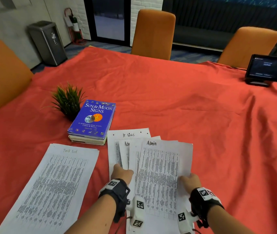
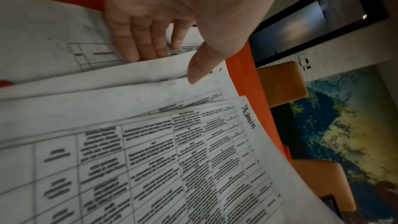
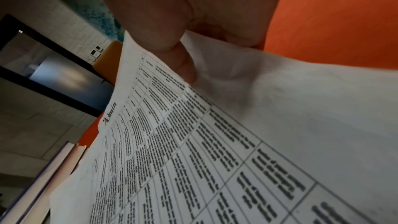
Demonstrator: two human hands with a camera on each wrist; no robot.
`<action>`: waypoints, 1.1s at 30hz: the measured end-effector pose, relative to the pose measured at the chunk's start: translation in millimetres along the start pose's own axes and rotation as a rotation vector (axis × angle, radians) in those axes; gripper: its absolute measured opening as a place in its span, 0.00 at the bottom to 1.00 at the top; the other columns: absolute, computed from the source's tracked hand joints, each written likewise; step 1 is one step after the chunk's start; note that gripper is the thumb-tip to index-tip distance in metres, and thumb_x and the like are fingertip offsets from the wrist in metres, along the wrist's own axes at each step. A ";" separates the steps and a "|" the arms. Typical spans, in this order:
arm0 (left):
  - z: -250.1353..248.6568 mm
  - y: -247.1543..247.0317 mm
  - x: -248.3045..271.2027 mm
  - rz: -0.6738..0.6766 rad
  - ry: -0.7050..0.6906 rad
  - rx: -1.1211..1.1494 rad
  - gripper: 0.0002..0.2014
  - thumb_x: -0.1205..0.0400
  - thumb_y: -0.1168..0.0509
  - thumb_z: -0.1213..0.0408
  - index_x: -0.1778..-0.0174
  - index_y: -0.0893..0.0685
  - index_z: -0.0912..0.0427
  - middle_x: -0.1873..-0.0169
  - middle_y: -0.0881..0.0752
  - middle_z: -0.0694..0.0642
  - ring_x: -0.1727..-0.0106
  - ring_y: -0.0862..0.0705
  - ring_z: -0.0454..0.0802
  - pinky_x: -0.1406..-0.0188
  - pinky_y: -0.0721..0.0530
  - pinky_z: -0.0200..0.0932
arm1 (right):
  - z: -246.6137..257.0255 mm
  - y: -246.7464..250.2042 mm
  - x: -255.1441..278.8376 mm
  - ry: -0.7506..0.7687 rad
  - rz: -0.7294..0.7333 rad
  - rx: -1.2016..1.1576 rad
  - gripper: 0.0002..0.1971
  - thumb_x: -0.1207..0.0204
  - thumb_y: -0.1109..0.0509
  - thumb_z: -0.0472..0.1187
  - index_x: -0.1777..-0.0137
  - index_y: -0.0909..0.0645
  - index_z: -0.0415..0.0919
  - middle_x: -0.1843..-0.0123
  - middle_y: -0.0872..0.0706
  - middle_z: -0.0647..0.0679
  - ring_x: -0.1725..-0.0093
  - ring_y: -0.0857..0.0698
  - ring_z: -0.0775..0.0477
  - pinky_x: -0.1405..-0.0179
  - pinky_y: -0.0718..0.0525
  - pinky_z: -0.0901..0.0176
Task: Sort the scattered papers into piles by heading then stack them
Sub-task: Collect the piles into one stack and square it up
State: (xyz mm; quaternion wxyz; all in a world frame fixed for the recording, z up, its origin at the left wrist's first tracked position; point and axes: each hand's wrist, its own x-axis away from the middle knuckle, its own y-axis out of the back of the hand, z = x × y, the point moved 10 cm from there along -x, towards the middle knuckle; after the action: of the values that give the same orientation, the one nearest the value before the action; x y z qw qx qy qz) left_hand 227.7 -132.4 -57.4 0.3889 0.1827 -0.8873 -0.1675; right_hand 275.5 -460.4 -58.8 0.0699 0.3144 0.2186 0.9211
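Fingers [image 2: 137, 43] of our left hand [image 1: 121, 173] lie straight under fanned sheets beside the blue astrology book [image 1: 93, 118], while our right hand [image 1: 191, 181] pinches the white printed "Admin" sheet [image 1: 161, 174], seemingly to sort it.

Two hands: left hand [image 1: 122, 173], right hand [image 1: 190, 181]. Papers by visible heading: one "Task list" sheet [image 1: 53, 184], one "It logs" sheet [image 1: 128, 135], two "Admin" sheets [image 1: 161, 173]; a further fanned sheet's heading is hidden. Three orange chairs [image 1: 153, 33], one potted plant [image 1: 67, 100], one stack of books [image 1: 92, 121], one tablet [image 1: 266, 68], one bin [image 1: 47, 42].

An office meeting room is showing here: orange chairs [image 1: 153, 33] are lining a long table [image 1: 176, 102] bearing a small booking screen [image 1: 266, 68], while a steel bin [image 1: 47, 42] and fire extinguisher [image 1: 74, 25] are standing by glass doors [image 1: 110, 18].
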 end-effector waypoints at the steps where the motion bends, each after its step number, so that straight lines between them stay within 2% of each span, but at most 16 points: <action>1: -1.8 -3.9 0.2 0.022 -0.002 -0.015 0.21 0.23 0.33 0.68 0.34 0.23 0.64 0.39 0.15 0.60 0.47 0.16 0.59 0.48 0.20 0.42 | 0.0 -2.2 -0.5 0.002 0.007 0.012 0.12 0.23 0.35 0.27 0.41 0.21 0.25 0.55 0.15 0.36 0.55 0.16 0.37 0.51 0.16 0.50; 3: -4.1 -11.7 1.0 0.052 -0.029 -0.022 0.13 0.23 0.34 0.68 0.43 0.16 0.65 0.49 0.11 0.60 0.55 0.16 0.56 0.53 0.18 0.42 | -0.6 -4.0 -2.0 0.006 0.021 0.022 0.14 0.22 0.35 0.28 0.39 0.21 0.23 0.53 0.16 0.35 0.53 0.16 0.37 0.49 0.16 0.49; 7: -5.3 -26.9 10.7 0.152 -0.103 0.018 0.13 0.22 0.32 0.60 0.45 0.15 0.63 0.51 0.12 0.57 0.52 0.14 0.54 0.53 0.18 0.41 | -3.9 -6.9 -4.5 0.001 0.051 0.001 0.15 0.22 0.33 0.31 0.38 0.22 0.25 0.52 0.14 0.37 0.49 0.14 0.35 0.44 0.15 0.45; 10: -11.9 -28.8 21.2 0.221 -0.142 -0.004 0.04 0.24 0.32 0.67 0.55 0.18 0.61 0.60 0.16 0.54 0.60 0.18 0.50 0.63 0.23 0.37 | 4.2 -10.2 -3.3 0.029 0.064 -0.060 0.16 0.23 0.32 0.30 0.36 0.24 0.29 0.50 0.15 0.37 0.48 0.16 0.36 0.41 0.17 0.46; 13: -27.0 -21.0 32.0 0.270 -0.164 0.019 0.18 0.33 0.33 0.62 0.50 0.19 0.68 0.65 0.20 0.55 0.64 0.21 0.51 0.58 0.21 0.42 | 31.0 -10.9 -1.6 0.136 0.064 -0.159 0.22 0.27 0.32 0.26 0.33 0.26 0.35 0.41 0.15 0.37 0.43 0.16 0.37 0.38 0.20 0.45; 15: -40.9 -9.6 40.6 0.272 -0.186 0.040 0.30 0.36 0.34 0.59 0.39 0.23 0.70 0.53 0.16 0.56 0.50 0.17 0.55 0.44 0.18 0.47 | 51.7 -10.7 2.5 0.186 0.076 -0.236 0.23 0.29 0.31 0.26 0.33 0.26 0.38 0.40 0.14 0.38 0.41 0.16 0.37 0.38 0.20 0.45; 17: -62.4 5.2 53.3 0.258 -0.259 0.097 0.23 0.30 0.34 0.65 0.38 0.21 0.66 0.43 0.15 0.56 0.38 0.18 0.58 0.39 0.19 0.47 | 79.8 -11.6 13.0 0.247 0.111 -0.304 0.21 0.28 0.31 0.26 0.35 0.23 0.38 0.42 0.12 0.39 0.42 0.15 0.38 0.39 0.19 0.45; 18: -76.0 15.4 60.6 0.230 -0.318 0.145 0.13 0.27 0.34 0.69 0.46 0.18 0.61 0.47 0.12 0.54 0.40 0.16 0.58 0.44 0.18 0.44 | 97.0 -9.7 20.8 0.299 0.116 -0.330 0.18 0.27 0.31 0.25 0.38 0.20 0.38 0.45 0.11 0.40 0.45 0.13 0.39 0.40 0.18 0.46; 20: -104.5 41.2 74.0 0.127 -0.458 0.244 0.06 0.23 0.34 0.71 0.54 0.17 0.56 0.55 0.12 0.48 0.49 0.14 0.51 0.49 0.16 0.46 | 135.1 1.2 42.6 0.446 0.074 -0.374 0.12 0.24 0.32 0.26 0.44 0.16 0.38 0.51 0.09 0.46 0.51 0.12 0.44 0.45 0.17 0.50; 21: -117.3 55.4 81.5 0.065 -0.539 0.295 0.06 0.22 0.33 0.69 0.52 0.17 0.54 0.55 0.13 0.45 0.52 0.14 0.44 0.49 0.14 0.46 | 153.4 8.1 56.1 0.531 0.047 -0.397 0.11 0.23 0.33 0.26 0.44 0.16 0.38 0.53 0.08 0.49 0.51 0.12 0.46 0.47 0.16 0.52; 23: -135.7 81.3 94.9 -0.056 -0.684 0.401 0.09 0.20 0.33 0.66 0.46 0.17 0.49 0.50 0.13 0.41 0.49 0.15 0.30 0.47 0.16 0.33 | 182.2 18.0 86.5 0.684 0.025 -0.442 0.12 0.20 0.35 0.27 0.42 0.17 0.40 0.53 0.09 0.53 0.51 0.12 0.51 0.49 0.15 0.58; 25: -141.8 101.1 104.0 -0.152 -0.761 0.490 0.12 0.19 0.33 0.64 0.40 0.18 0.55 0.45 0.13 0.46 0.43 0.16 0.33 0.41 0.17 0.34 | 196.8 22.6 112.7 0.778 0.028 -0.494 0.12 0.18 0.38 0.27 0.40 0.20 0.39 0.51 0.09 0.51 0.51 0.12 0.51 0.51 0.14 0.59; 27: -142.9 106.7 110.6 -0.156 -0.815 0.547 0.16 0.17 0.36 0.60 0.34 0.22 0.59 0.40 0.14 0.50 0.36 0.17 0.41 0.34 0.20 0.40 | 193.9 17.9 124.4 0.798 0.053 -0.535 0.11 0.17 0.40 0.27 0.38 0.23 0.33 0.49 0.10 0.50 0.50 0.12 0.51 0.53 0.14 0.59; 29: -135.4 100.3 111.7 -0.120 -0.829 0.542 0.21 0.18 0.39 0.52 0.30 0.25 0.54 0.35 0.16 0.49 0.31 0.20 0.43 0.31 0.22 0.44 | 183.7 7.7 127.0 0.786 0.052 -0.523 0.13 0.18 0.36 0.31 0.34 0.25 0.29 0.43 0.11 0.43 0.45 0.12 0.45 0.48 0.14 0.52; 31: -124.2 89.6 109.6 -0.073 -0.799 0.544 0.25 0.19 0.41 0.52 0.25 0.30 0.50 0.31 0.19 0.47 0.29 0.22 0.39 0.28 0.25 0.40 | 173.7 -0.4 126.2 0.751 0.038 -0.509 0.20 0.22 0.33 0.38 0.32 0.26 0.32 0.39 0.14 0.37 0.39 0.15 0.39 0.40 0.16 0.43; 33: -117.4 80.8 108.6 -0.028 -0.767 0.552 0.28 0.19 0.41 0.53 0.20 0.36 0.48 0.28 0.22 0.44 0.29 0.24 0.33 0.28 0.28 0.31 | 170.8 -2.2 126.3 0.731 0.023 -0.529 0.22 0.24 0.32 0.41 0.31 0.26 0.35 0.39 0.15 0.38 0.40 0.15 0.45 0.39 0.16 0.43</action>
State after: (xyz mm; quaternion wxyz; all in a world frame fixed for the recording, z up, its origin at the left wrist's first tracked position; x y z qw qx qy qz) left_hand 231.8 -129.1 121.8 -0.0322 0.2164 -0.9757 0.0141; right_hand 279.5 -363.5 130.3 0.0556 -0.0576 -0.0177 0.9966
